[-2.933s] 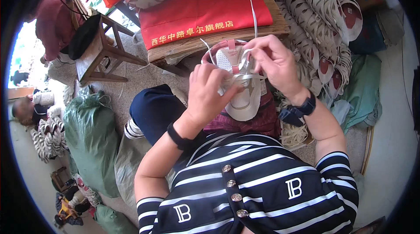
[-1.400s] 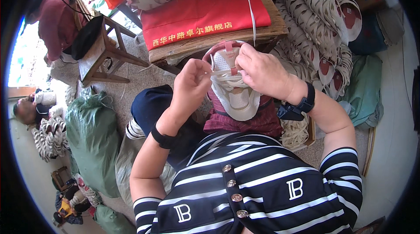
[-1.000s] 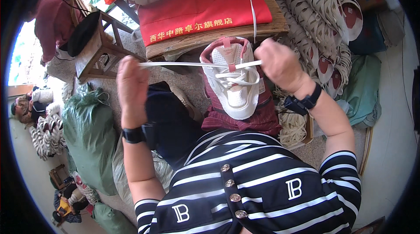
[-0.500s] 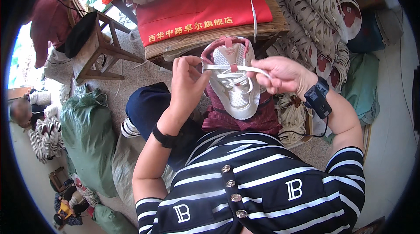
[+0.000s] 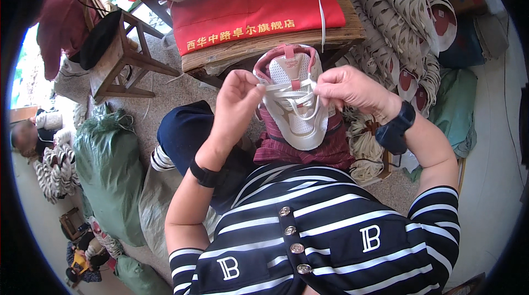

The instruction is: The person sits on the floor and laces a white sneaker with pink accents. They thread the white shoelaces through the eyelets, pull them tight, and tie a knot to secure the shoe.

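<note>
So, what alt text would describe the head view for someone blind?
A person's left hand and right hand pinch the white lace of a white-and-pink shoe. Beyond it, a wooden table holds red cloth.

Left-hand grip (image 5: pixel 234 99) and right-hand grip (image 5: pixel 352 90) pinch white lace (image 5: pixel 278 86) across the pale sneaker (image 5: pixel 300 125). Red cloth (image 5: pixel 237 16) covers part of wooden tabletop (image 5: pixel 351 26).

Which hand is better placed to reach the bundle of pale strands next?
Probably the right hand: the bundle of pale strands lies on its side of the shoe. The left hand is across the shoe. Both appear to pinch white lace.
</note>
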Action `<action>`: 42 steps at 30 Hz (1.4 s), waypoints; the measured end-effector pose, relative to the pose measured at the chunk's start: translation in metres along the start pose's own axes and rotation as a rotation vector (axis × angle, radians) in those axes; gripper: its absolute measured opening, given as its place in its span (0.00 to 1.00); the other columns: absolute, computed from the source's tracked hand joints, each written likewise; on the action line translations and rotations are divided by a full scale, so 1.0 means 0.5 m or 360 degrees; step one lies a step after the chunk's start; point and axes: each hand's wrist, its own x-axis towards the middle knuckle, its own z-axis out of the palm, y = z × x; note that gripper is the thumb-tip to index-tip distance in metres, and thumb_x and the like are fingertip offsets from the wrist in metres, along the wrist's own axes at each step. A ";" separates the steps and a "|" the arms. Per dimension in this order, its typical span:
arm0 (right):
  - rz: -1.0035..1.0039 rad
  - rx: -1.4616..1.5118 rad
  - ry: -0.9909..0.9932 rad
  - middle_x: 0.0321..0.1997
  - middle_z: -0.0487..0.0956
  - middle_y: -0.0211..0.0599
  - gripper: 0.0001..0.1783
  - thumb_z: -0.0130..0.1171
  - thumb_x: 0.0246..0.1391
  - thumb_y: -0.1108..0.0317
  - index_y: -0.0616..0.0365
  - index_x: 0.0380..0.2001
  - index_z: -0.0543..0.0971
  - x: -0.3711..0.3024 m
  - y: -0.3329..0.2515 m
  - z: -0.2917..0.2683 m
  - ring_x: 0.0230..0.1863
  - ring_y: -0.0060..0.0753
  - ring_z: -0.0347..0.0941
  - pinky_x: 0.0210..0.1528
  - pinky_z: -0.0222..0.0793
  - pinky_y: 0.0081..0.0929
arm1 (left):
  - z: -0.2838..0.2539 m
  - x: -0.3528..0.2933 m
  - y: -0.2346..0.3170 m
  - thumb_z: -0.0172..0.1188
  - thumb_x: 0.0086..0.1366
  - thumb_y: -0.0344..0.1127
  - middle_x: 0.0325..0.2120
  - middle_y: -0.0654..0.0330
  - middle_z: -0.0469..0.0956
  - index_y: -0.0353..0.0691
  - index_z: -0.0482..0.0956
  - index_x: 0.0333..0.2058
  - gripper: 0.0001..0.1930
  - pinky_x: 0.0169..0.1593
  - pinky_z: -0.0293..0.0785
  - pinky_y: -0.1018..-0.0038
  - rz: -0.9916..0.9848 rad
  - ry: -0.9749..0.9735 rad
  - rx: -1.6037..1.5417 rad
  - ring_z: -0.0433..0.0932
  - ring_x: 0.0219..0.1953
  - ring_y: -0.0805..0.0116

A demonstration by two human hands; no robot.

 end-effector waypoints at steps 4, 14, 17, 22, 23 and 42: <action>-0.1030 -0.1822 0.0627 0.20 0.68 0.35 0.09 0.63 0.49 0.71 0.57 0.22 0.71 -0.012 -0.022 -0.017 0.24 0.35 0.71 0.28 0.66 0.34 | -0.047 0.003 0.004 0.57 0.66 0.25 0.25 0.72 0.70 0.43 0.73 0.37 0.05 0.25 0.57 0.84 -0.0327 0.0089 -0.0458 0.62 0.22 0.85; -0.0482 -0.0748 0.0655 0.27 0.77 0.31 0.11 0.58 0.64 0.63 0.59 0.32 0.78 -0.010 0.019 -0.003 0.26 0.28 0.73 0.30 0.68 0.26 | -0.160 -0.035 0.039 0.57 0.69 0.28 0.28 0.72 0.72 0.40 0.75 0.42 0.05 0.28 0.58 0.86 -0.0262 0.0225 0.0070 0.63 0.25 0.86; -0.0140 0.0189 0.0298 0.27 0.77 0.23 0.12 0.56 0.67 0.61 0.59 0.35 0.79 -0.007 0.002 0.016 0.27 0.16 0.70 0.31 0.67 0.19 | -0.150 -0.045 0.025 0.58 0.71 0.34 0.29 0.74 0.71 0.39 0.76 0.45 0.08 0.29 0.58 0.86 -0.0282 0.0106 0.0312 0.62 0.26 0.86; -0.0049 0.0132 0.0035 0.29 0.73 0.20 0.11 0.54 0.70 0.60 0.57 0.40 0.77 -0.006 -0.022 0.022 0.28 0.11 0.66 0.31 0.64 0.13 | -0.114 -0.049 0.008 0.58 0.73 0.36 0.27 0.76 0.70 0.36 0.78 0.44 0.10 0.30 0.58 0.86 -0.0340 -0.0155 0.0665 0.62 0.27 0.88; -0.0058 0.0120 0.0010 0.29 0.73 0.19 0.11 0.54 0.70 0.60 0.57 0.40 0.77 -0.004 -0.024 0.024 0.28 0.11 0.66 0.32 0.64 0.12 | -0.099 -0.049 0.005 0.58 0.73 0.36 0.29 0.74 0.72 0.35 0.78 0.44 0.10 0.32 0.61 0.86 -0.0224 -0.0103 0.0571 0.65 0.30 0.87; -0.0577 -0.0522 0.0284 0.31 0.77 0.25 0.07 0.59 0.65 0.66 0.57 0.41 0.77 -0.001 -0.002 0.019 0.31 0.16 0.71 0.36 0.69 0.19 | -0.041 -0.019 0.002 0.50 0.76 0.44 0.23 0.74 0.67 0.38 0.80 0.34 0.18 0.30 0.56 0.83 -0.0198 -0.0243 0.0186 0.59 0.25 0.85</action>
